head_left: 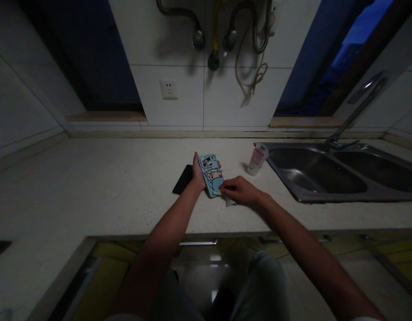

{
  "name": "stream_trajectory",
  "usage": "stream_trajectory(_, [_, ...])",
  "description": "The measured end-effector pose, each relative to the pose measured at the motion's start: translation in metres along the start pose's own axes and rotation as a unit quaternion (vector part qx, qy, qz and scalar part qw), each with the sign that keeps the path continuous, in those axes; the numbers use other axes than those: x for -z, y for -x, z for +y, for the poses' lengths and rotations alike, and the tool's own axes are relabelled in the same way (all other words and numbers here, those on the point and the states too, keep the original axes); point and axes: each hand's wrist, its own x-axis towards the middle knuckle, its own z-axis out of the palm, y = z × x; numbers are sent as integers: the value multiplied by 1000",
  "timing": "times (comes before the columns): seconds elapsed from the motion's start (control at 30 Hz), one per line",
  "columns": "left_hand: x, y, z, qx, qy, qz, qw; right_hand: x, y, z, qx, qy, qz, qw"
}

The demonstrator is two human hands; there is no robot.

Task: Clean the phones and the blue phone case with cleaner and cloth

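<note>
My left hand (198, 173) is closed around a light blue phone case (211, 175) with a cartoon figure on it, held above the counter with its patterned back towards me. Whether a phone sits inside the case I cannot tell. My right hand (237, 189) pinches a crumpled white wipe (229, 201) against the lower right end of the case. Partly behind my left hand, a flat black phone-like slab (183, 179) lies on the counter. To the right stands a clear plastic bottle (257, 159) with a pink and white label, leaning slightly.
The pale countertop (125, 187) runs along a tiled wall. On the right is a double steel sink (313, 169) with a chrome faucet (353, 111). Hoses and a loose cable hang on the wall above, beside a socket (168, 89). Drawer handles (199, 243) lie below the front edge.
</note>
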Motion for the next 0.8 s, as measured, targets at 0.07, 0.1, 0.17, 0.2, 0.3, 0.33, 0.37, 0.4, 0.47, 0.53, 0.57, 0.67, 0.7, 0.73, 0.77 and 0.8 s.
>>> stream_trajectory(0.07, [-1, 3, 0, 10, 4, -30, 1000, 1, -1, 1, 2, 53, 49, 997])
stream_trajectory(0.1, [-1, 4, -1, 16, 4, -43, 999, 1, -1, 1, 3, 67, 69, 995])
stream_trajectory(0.17, [-2, 6, -4, 22, -4, -57, 998, 1, -1, 1, 1, 80, 104, 991])
stream_trajectory(0.2, [-3, 7, -6, 24, -7, -58, 998, 1, -1, 2, -3, 83, 118, 990])
stream_trajectory(0.3, [-4, 8, -10, 30, -10, -54, 998, 0, -1, 3, -11, 90, 141, 986])
stream_trajectory(0.33, [-4, 9, -11, 32, -11, -51, 998, 0, -1, 3, -11, 89, 143, 986])
stream_trajectory(0.37, [-4, 9, -12, 31, -11, -49, 998, -1, -1, 3, -10, 86, 142, 986])
stream_trajectory(0.4, [-4, 10, -12, 29, -13, -46, 998, -1, -1, 4, -7, 81, 139, 987])
stream_trajectory(0.47, [-4, 12, -12, 22, -17, -42, 999, -1, -1, 4, -3, 76, 131, 989])
stream_trajectory(0.53, [-4, 12, -12, 13, -22, -39, 999, -1, -1, 4, -1, 80, 120, 990])
stream_trajectory(0.57, [-4, 12, -13, 9, -26, -37, 999, -2, -1, 4, -1, 81, 115, 990])
stream_trajectory(0.67, [-4, 10, -16, -10, -50, -25, 998, -2, -2, 5, -7, 72, 122, 990])
stream_trajectory(0.7, [-4, 8, -17, -30, -60, -19, 998, -3, -2, 6, -10, 65, 136, 989])
stream_trajectory(0.73, [-5, 7, -19, -59, -70, -14, 996, -3, -3, 6, -16, 55, 153, 987])
stream_trajectory(0.77, [-5, 6, -20, -91, -79, -11, 993, -3, -3, 7, -25, 41, 174, 984])
stream_trajectory(0.8, [-5, 5, -22, -123, -87, -9, 989, -3, -4, 8, -37, 24, 200, 979])
